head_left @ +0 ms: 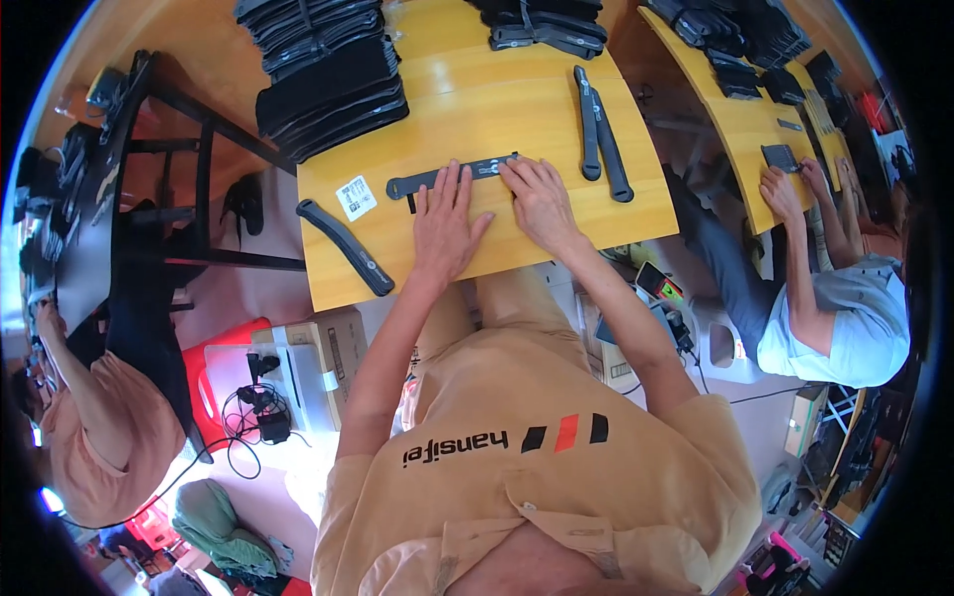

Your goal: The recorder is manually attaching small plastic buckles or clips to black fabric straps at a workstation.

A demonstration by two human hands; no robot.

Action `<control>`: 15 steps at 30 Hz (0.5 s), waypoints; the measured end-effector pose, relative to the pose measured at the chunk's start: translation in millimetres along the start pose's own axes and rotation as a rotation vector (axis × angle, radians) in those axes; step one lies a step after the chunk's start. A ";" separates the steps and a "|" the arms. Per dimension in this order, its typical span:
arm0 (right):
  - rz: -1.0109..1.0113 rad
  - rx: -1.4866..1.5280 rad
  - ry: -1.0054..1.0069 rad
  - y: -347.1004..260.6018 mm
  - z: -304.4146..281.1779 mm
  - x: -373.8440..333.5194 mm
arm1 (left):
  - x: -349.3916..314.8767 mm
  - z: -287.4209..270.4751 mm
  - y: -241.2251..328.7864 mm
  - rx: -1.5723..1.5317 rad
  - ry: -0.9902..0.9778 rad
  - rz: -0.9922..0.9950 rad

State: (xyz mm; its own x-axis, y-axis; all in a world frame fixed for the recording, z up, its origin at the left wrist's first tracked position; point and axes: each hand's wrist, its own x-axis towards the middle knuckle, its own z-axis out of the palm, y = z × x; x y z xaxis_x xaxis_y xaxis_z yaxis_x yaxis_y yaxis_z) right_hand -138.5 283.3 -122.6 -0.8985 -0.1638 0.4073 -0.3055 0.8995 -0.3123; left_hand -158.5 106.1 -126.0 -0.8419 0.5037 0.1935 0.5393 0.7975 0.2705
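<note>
A long black strap (427,182) with a rounded left end and a small pale mark near its right end lies across the wooden table in front of me. My left hand (446,223) rests flat over its middle, fingers stretched out and thumb apart. At the strap's right end, my right hand (542,207) has its fingers bent and close together on the strap, covering part of that end. A short black piece juts out below the strap beside my left fingertips. Left of my hands are a white printed label (356,198) and another black strap (345,247) lying aslant.
Two crossed black straps (600,139) lie to the right on the table (447,89). A tall stack of black flat pieces (333,99) stands at the back left, and a bundle (549,30) at the back. A co-worker (830,308) handles a dark piece at another table on the right.
</note>
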 end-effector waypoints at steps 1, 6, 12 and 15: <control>0.000 -0.006 -0.005 -0.5 0.4 0.3 | -3.0 0.1 -4.6 0.004 0.003 -0.006; 0.010 -0.021 -0.023 0.0 -0.9 -0.2 | -15.6 -9.2 -23.7 0.119 0.014 -0.141; -0.012 -0.025 -0.025 -1.7 1.2 0.1 | -27.1 -9.5 -31.5 0.134 0.068 -0.259; -0.022 -0.039 -0.048 -4.1 -2.5 0.7 | -29.3 -14.0 -27.4 0.049 0.105 -0.351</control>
State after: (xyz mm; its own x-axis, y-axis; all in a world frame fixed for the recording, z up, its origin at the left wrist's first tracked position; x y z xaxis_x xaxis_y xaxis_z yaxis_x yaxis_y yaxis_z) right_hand -137.0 280.5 -119.0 -0.9059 -0.2021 0.3722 -0.3137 0.9105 -0.2692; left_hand -148.3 64.9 -125.9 -0.9678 0.1618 0.1930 0.2141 0.9321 0.2921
